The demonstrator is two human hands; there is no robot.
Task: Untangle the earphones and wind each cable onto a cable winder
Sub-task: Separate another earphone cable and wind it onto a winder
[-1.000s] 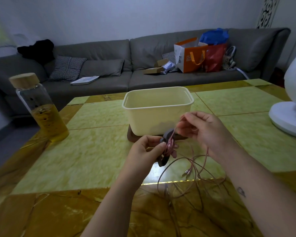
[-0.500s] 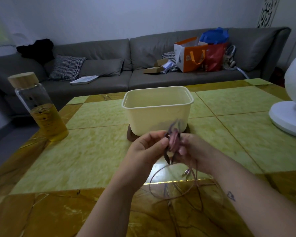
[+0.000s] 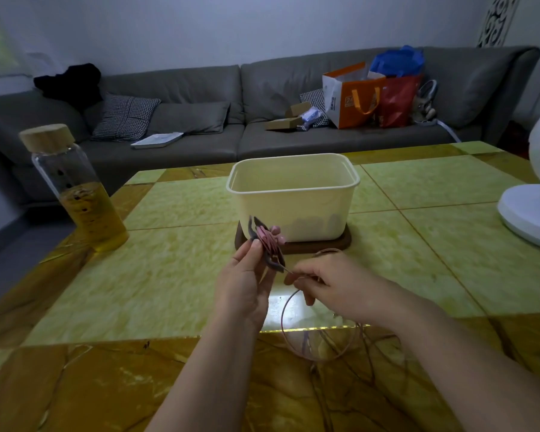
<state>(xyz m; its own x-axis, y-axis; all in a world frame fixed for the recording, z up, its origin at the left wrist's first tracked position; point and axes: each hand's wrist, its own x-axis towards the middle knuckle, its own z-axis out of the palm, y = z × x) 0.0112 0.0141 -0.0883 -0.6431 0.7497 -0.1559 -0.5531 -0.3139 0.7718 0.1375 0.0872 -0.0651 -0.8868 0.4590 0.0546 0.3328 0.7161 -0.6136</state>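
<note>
Both forearms come in from the near edge, over the brown marbled border of the table (image 3: pixel 169 275), and angle inward so the hands meet near the middle.

L hand (image 3: pixel 243 288): raised off the top, palm turned right. It grips the winder (image 3: pixel 274 260) w/ the thumb on its near face and the fingers behind. The winder stands about upright, top tipped a bit left, w/ several pink turns round its waist.

R hand (image 3: pixel 334 285): just right of the winder's lower tip and lower than the L, knuckles up. Thumb and forefinger pinch the cable (image 3: pixel 282 319) and the other fingers are curled under. A short taut run goes from the winder's foot to that pinch. The rest hangs in a loose loop below the R hand and lies slack on the top near the R forearm. Earbuds: can't tell where they are.

Room: open green tile left of the L hand as far as the bottle (image 3: pixel 85 198) at the left edge. Open tile also right of the R hand up to the fan (image 3: pixel 527 213) base at the right edge.

Just beyond the hands is a cream tub (image 3: pixel 293 213) on a dark tray (image 3: pixel 343 243). The winder's top overlaps the tub's near-left corner in view; contact can't be told. The tub's contents are only dim shadows through the wall.

Past the far edge is a grey sofa (image 3: pixel 184 88) w/ cushions and bags (image 3: pixel 371 98).
</note>
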